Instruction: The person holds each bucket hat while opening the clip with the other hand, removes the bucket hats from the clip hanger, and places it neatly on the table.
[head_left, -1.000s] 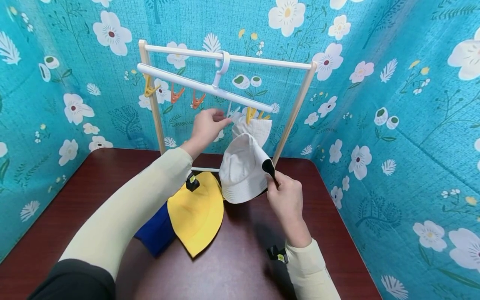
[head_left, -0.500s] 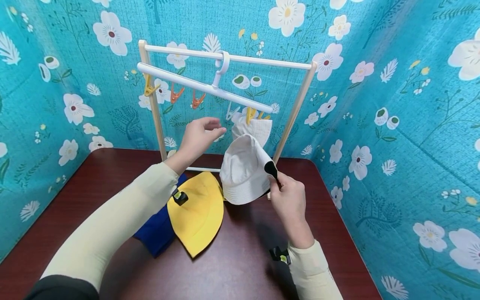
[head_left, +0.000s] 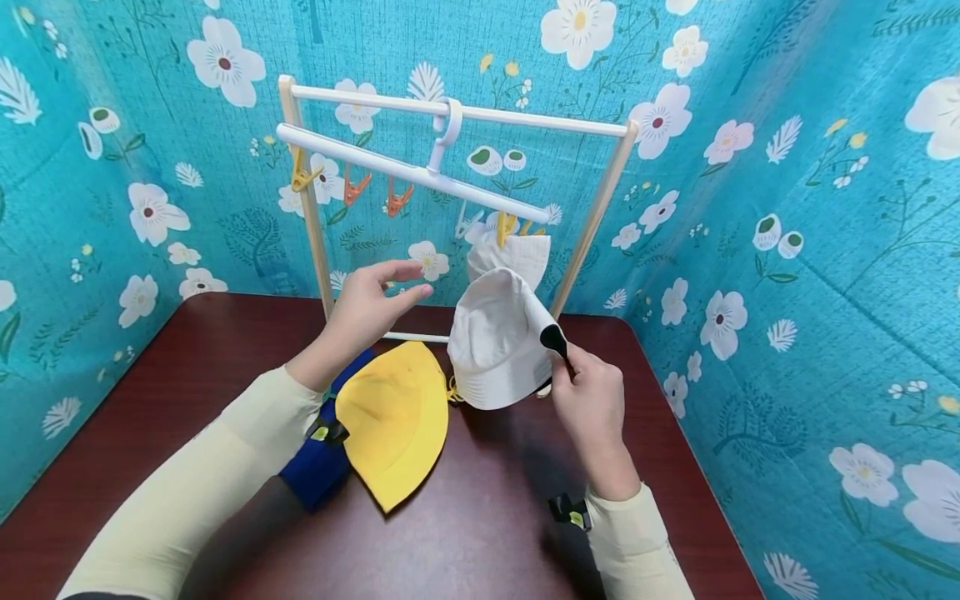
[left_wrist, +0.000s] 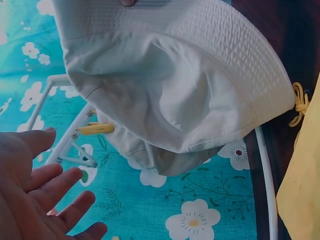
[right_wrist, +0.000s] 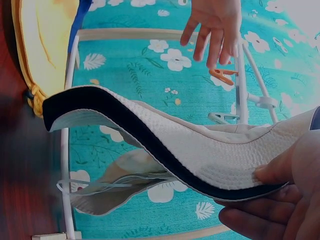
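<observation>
My right hand [head_left: 592,400] grips the brim of a white bucket hat [head_left: 491,333], thumb on top and fingers beneath in the right wrist view. The hat's dark lining [right_wrist: 185,172] shows along the brim edge. Behind it, a second white hat [head_left: 531,257] hangs from yellow clips [head_left: 506,228] at the right end of a white hanger bar [head_left: 360,155]. My left hand [head_left: 367,304] is in the air left of the held hat, fingers apart and holding nothing. In the left wrist view, its spread fingers [left_wrist: 57,192] are beside the hat. A pale clip [head_left: 468,222] hangs unused left of the yellow ones.
The hanger hooks over a small rack with wooden posts [head_left: 596,225]. Orange clips [head_left: 397,198] and another yellow clip [head_left: 302,171] hang at its left. A yellow hat [head_left: 397,425] overlaps a blue one [head_left: 318,475] on the dark red table [head_left: 465,533]. Flowered curtain [head_left: 750,250] surrounds it.
My left hand has drawn away from the pale clip, down and to the left, its fingers and thumb spreading apart. The right hand and its hat have shifted slightly right.
</observation>
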